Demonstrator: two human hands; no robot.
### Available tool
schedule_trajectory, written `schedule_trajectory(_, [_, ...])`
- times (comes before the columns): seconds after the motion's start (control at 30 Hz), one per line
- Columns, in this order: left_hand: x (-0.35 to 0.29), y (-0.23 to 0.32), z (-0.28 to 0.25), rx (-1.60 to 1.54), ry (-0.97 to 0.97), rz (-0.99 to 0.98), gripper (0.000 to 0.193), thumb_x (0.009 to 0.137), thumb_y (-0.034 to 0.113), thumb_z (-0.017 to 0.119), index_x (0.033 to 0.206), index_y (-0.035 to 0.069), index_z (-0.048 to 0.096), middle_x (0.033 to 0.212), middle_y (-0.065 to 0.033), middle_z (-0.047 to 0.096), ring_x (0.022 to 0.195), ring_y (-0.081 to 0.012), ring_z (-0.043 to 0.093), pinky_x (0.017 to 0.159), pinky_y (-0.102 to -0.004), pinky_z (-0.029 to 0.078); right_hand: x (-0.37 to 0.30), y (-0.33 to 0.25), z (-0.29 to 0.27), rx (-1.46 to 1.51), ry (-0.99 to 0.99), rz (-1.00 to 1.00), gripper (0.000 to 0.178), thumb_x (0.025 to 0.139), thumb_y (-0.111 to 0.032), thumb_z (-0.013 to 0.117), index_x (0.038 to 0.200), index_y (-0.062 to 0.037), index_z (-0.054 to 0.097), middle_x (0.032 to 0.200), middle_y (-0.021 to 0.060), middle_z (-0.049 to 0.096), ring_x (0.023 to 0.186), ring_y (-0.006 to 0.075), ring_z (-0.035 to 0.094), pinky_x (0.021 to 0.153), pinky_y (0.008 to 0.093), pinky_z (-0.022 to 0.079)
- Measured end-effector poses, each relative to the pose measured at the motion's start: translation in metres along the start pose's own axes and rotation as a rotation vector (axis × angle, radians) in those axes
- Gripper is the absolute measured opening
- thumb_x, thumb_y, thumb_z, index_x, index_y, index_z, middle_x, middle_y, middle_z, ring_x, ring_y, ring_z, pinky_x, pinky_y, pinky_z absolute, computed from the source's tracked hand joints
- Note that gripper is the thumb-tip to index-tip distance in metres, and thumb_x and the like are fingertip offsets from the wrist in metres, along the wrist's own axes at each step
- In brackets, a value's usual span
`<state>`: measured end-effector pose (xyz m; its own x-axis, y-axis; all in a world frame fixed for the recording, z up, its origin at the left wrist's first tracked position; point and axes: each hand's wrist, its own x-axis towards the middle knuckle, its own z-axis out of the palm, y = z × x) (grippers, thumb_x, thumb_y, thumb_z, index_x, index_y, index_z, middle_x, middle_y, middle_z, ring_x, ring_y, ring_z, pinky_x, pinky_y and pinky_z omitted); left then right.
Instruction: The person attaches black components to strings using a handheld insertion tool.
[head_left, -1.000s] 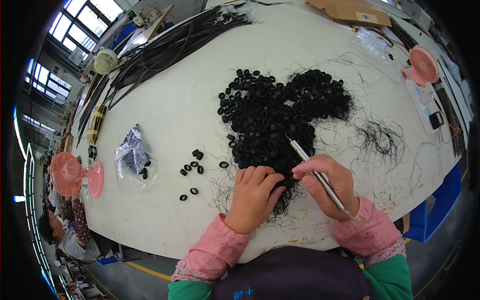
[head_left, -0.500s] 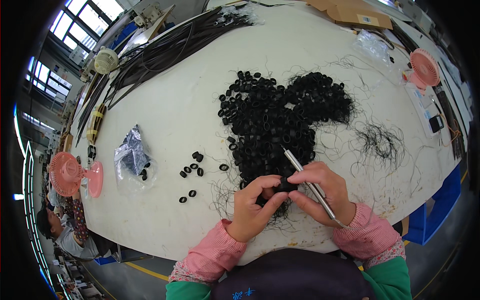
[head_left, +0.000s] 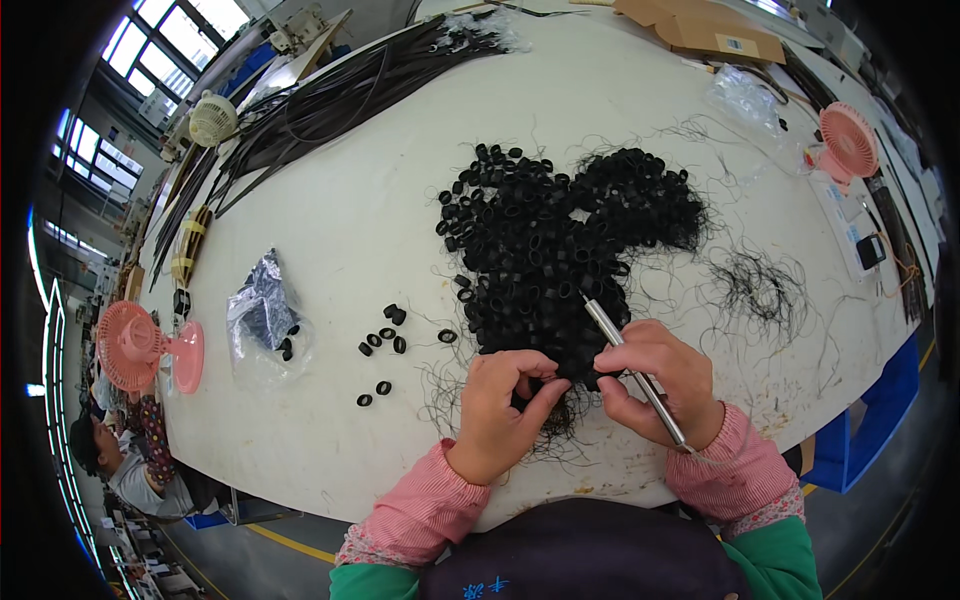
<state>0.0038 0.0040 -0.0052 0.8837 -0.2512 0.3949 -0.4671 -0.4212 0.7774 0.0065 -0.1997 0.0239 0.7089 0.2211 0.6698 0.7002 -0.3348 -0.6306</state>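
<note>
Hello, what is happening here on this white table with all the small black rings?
A person sits at a white table with a large heap of small black rings. The right hand holds a thin metal tool like a pen. The left hand pinches something small and black at the near edge of the heap, close to the right hand. A few loose rings lie apart to the left, beside a plastic bag. Thin black threads lie on the right.

What the left hand [head_left: 505,405] pinches is hidden behind its curled fingers; the right hand [head_left: 655,375] covers the middle of the thin metal tool [head_left: 632,367]. The black rings [head_left: 545,265] under both hands merge into one dark mass. The table's [head_left: 330,250] near edge is cut off by the person's sleeves
</note>
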Motion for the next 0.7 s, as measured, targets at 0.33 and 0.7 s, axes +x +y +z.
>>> schedule_trajectory(0.33, [0.0, 0.013, -0.002, -0.577, -0.193, -0.23, 0.039, 0.085, 0.002, 0.066, 0.122, 0.001, 0.054, 0.099, -0.0064, 0.066, 0.074, -0.0059, 0.056, 0.069, -0.0228, 0.048, -0.003, 0.001, 0.006, 0.066, -0.094, -0.07, 0.037, 0.073, 0.004, 0.075, 0.105, -0.006, 0.061, 0.089, 0.0114, 0.062, 0.071, 0.0224, 0.064, 0.058, 0.0277, 0.053])
schedule_trajectory(0.7, [-0.004, 0.001, -0.008, -0.966, -0.19, -0.48, 0.015, 0.088, -0.001, 0.064, 0.102, 0.0, 0.061, 0.098, -0.0047, 0.065, 0.088, -0.0089, 0.062, 0.08, -0.0226, 0.049, 0.002, 0.001, 0.004, -0.038, -0.027, 0.061, 0.037, 0.072, 0.005, 0.074, 0.104, -0.0079, 0.063, 0.091, 0.0095, 0.064, 0.078, 0.0239, 0.064, 0.066, 0.0301, 0.052])
